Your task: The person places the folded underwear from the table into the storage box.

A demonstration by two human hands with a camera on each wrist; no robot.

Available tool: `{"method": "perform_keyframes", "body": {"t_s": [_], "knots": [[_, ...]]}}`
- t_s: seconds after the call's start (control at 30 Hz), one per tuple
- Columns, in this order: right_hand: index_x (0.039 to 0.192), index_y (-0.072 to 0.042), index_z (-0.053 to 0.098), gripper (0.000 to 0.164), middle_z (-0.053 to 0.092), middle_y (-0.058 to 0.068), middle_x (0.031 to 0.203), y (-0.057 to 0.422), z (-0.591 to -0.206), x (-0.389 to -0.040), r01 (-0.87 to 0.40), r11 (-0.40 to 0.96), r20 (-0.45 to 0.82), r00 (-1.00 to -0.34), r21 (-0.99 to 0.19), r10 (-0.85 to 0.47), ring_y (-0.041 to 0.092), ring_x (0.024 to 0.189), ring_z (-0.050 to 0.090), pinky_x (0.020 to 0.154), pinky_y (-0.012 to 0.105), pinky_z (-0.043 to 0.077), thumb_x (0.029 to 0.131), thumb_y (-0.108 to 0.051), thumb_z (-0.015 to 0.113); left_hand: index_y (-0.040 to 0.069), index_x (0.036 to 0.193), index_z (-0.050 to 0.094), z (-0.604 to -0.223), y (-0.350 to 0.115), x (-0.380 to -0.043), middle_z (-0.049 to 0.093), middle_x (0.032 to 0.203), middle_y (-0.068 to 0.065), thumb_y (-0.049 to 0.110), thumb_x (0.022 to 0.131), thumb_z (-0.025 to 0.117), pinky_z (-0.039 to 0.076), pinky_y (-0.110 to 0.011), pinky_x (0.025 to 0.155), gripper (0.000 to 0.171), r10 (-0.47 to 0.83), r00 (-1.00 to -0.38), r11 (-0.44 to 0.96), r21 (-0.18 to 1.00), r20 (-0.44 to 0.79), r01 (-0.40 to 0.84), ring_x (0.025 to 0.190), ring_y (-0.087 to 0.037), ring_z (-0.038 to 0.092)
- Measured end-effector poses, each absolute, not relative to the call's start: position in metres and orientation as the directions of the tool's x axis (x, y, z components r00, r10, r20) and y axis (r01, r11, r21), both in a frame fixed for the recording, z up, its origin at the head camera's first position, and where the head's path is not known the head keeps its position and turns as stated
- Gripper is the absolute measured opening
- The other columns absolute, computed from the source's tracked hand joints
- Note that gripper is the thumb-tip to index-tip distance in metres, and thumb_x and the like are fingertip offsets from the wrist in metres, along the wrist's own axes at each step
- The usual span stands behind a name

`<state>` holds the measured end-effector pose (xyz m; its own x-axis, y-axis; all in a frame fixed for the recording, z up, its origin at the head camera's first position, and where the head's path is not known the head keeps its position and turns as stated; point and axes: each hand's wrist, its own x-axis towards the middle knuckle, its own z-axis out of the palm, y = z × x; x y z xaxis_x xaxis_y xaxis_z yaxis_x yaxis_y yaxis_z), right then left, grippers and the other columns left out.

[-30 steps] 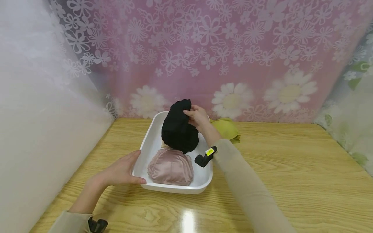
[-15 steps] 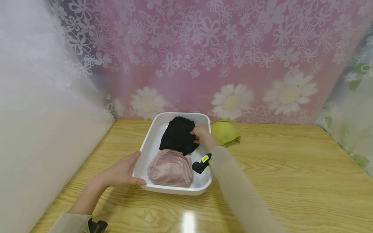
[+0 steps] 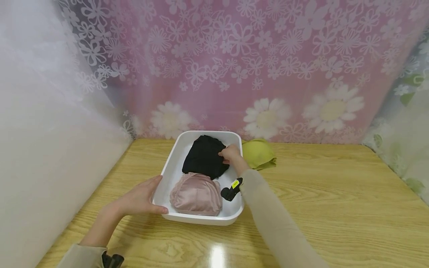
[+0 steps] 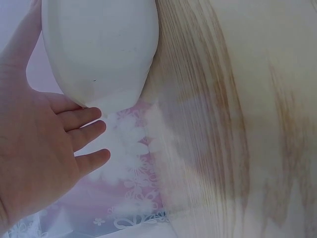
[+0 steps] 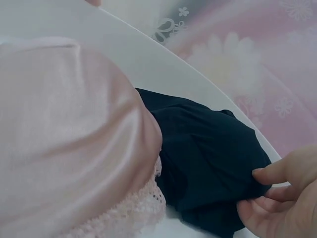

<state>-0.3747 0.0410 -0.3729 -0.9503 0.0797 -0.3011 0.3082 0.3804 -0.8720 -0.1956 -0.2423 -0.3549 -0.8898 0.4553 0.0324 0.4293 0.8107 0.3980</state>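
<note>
A folded black garment (image 3: 204,156) lies in the far half of a white tray (image 3: 232,212). With thumb above and fingers below, my right hand (image 3: 232,153) pinches the garment's right edge, as the right wrist view shows. In front of it, inside the tray, sits a folded pink satin bra (image 3: 197,195) with lace trim; it overlaps the black cloth (image 5: 203,153) in the right wrist view. My left hand (image 3: 142,197) rests at the tray's near left corner, thumb at the front rim. Its other fingers (image 4: 86,135) are spread and fairly straight along the outer wall.
A yellow-green folded bra (image 3: 259,154) lies on the wooden table (image 3: 328,193) just right of the tray, partly behind it. A pink flowered curtain (image 3: 214,74) hangs along the table's back edge. A white sheet (image 3: 60,130) bounds the left side.
My right hand has lowered the black garment into the tray's far half, where it now lies flatter and slightly spread. My left hand has stayed at the corner.
</note>
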Motion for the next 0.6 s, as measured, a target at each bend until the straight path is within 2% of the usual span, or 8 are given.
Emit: {"method": "perform_keyframes", "body": {"t_s": [0.07, 0.2, 0.3, 0.4, 0.47, 0.6], "knots": [[0.117, 0.011, 0.052, 0.034, 0.052, 0.021, 0.119, 0.043, -0.370, -0.372, 0.277, 0.406, -0.277, -0.959, -0.871, 0.061, 0.032, 0.098, 0.059, 0.077, 0.033, 0.054, 0.087, -0.002, 0.061, -0.014, 0.138, 0.026, -0.355, -0.242, -0.196, 0.034, 0.139, -0.032, 0.056, 0.069, 0.073, 0.030, -0.056, 0.101, 0.109, 0.457, -0.889, 0.811, 0.395, 0.033, 0.431, 0.126, -0.046, 0.034], [0.104, 0.008, 0.061, 0.023, 0.061, 0.019, 0.105, 0.047, -0.361, -0.368, 0.146, 0.591, -0.161, -0.987, -0.793, 0.028, 0.027, 0.083, 0.064, 0.066, 0.026, 0.053, 0.087, -0.007, 0.061, -0.014, 0.138, 0.026, -0.355, -0.242, -0.197, 0.035, 0.138, -0.032, 0.056, 0.069, 0.073, 0.031, -0.057, 0.100, 0.109, 0.457, -0.888, 0.813, 0.385, 0.043, 0.437, 0.125, -0.046, 0.035], [0.100, 0.007, 0.064, 0.020, 0.064, 0.017, 0.100, 0.051, -0.357, -0.369, 0.090, 0.670, -0.104, -0.994, -0.737, 0.020, 0.024, 0.077, 0.065, 0.064, 0.025, 0.052, 0.087, -0.009, 0.061, -0.014, 0.138, 0.027, -0.355, -0.242, -0.197, 0.035, 0.138, -0.032, 0.056, 0.069, 0.073, 0.030, -0.057, 0.100, 0.109, 0.457, -0.889, 0.812, 0.389, 0.042, 0.436, 0.125, -0.046, 0.035], [0.107, 0.007, 0.062, 0.025, 0.064, 0.018, 0.101, 0.057, -0.357, -0.378, 0.096, 0.631, -0.112, -0.994, -0.770, 0.015, 0.024, 0.079, 0.067, 0.068, 0.029, 0.054, 0.087, -0.007, 0.062, -0.014, 0.138, 0.027, -0.356, -0.242, -0.197, 0.035, 0.138, -0.031, 0.057, 0.068, 0.073, 0.030, -0.056, 0.101, 0.109, 0.457, -0.889, 0.810, 0.395, 0.036, 0.433, 0.126, -0.046, 0.035], [0.105, 0.008, 0.062, 0.026, 0.065, 0.018, 0.096, 0.065, -0.366, -0.393, 0.066, 0.542, -0.087, -0.996, -0.838, -0.013, 0.023, 0.074, 0.068, 0.064, 0.028, 0.055, 0.084, -0.007, 0.066, -0.014, 0.138, 0.026, -0.357, -0.241, -0.196, 0.035, 0.138, -0.032, 0.057, 0.068, 0.073, 0.030, -0.056, 0.101, 0.110, 0.458, -0.888, 0.810, 0.396, 0.033, 0.433, 0.126, -0.046, 0.035], [0.112, 0.010, 0.058, 0.033, 0.063, 0.022, 0.102, 0.079, -0.366, -0.398, 0.084, 0.383, -0.115, -0.992, -0.920, -0.058, 0.027, 0.083, 0.067, 0.069, 0.032, 0.055, 0.085, -0.008, 0.065, -0.014, 0.138, 0.027, -0.358, -0.242, -0.197, 0.035, 0.139, -0.031, 0.057, 0.068, 0.072, 0.030, -0.057, 0.101, 0.109, 0.458, -0.888, 0.812, 0.392, 0.033, 0.433, 0.126, -0.046, 0.034]]}}
